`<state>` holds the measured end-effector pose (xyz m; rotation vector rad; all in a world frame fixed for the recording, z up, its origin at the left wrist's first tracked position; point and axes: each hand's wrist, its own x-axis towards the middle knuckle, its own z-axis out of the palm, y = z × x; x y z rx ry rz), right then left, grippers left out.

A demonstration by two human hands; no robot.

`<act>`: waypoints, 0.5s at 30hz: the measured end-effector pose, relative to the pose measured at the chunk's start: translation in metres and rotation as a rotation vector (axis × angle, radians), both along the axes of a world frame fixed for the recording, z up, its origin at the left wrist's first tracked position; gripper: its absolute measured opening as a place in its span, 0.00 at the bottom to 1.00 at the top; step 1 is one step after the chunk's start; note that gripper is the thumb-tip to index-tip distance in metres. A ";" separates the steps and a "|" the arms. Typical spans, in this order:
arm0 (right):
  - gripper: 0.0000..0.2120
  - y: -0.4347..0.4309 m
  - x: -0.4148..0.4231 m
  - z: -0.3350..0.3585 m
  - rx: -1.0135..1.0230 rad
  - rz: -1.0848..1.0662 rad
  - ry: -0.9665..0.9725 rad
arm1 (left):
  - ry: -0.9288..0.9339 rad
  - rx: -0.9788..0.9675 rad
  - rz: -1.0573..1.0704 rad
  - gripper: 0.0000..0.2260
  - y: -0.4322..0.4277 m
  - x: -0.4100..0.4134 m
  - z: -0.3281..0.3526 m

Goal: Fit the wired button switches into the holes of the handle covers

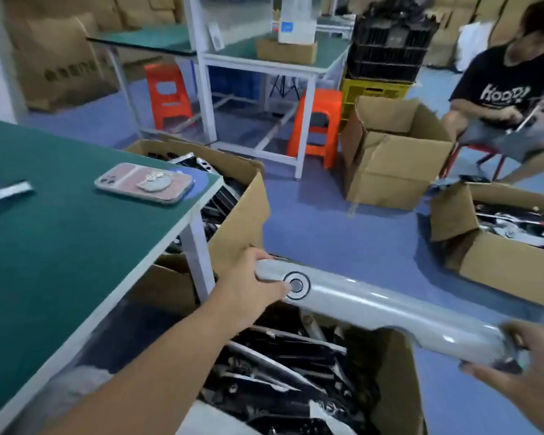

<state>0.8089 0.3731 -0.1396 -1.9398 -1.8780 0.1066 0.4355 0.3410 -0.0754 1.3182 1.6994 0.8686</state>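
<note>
Cover (374, 306) — between left hand (248, 287), right hand (522, 381)

Green table (60, 246) carries a pink phone (143, 183) and a silver strip (5, 191).

Bright even light, soft blur, warped edges.

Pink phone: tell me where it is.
Head view, left side: the pink phone lies flat on the green table, near its far right corner, just beside the open cardboard box.
</note>
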 end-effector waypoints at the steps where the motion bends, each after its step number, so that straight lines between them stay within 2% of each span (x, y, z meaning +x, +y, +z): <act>1: 0.36 -0.019 -0.004 -0.001 -0.031 0.026 0.000 | 0.022 -0.084 -0.010 0.13 0.000 0.002 -0.019; 3: 0.37 -0.031 -0.010 -0.007 -0.152 0.044 0.025 | 0.113 -0.209 0.002 0.13 -0.002 -0.004 -0.048; 6: 0.36 -0.030 -0.020 -0.021 -0.246 0.059 -0.014 | 0.180 -0.265 0.035 0.16 -0.005 -0.021 -0.067; 9: 0.38 -0.023 -0.034 -0.029 -0.325 0.064 -0.062 | 0.241 -0.273 0.037 0.26 -0.005 -0.036 -0.077; 12: 0.49 -0.021 -0.050 -0.046 -0.474 0.073 -0.152 | 0.367 -0.347 -0.006 0.38 -0.006 -0.051 -0.087; 15: 0.56 -0.021 -0.066 -0.058 -0.594 0.115 -0.162 | 0.383 -0.465 0.018 0.37 -0.017 -0.075 -0.092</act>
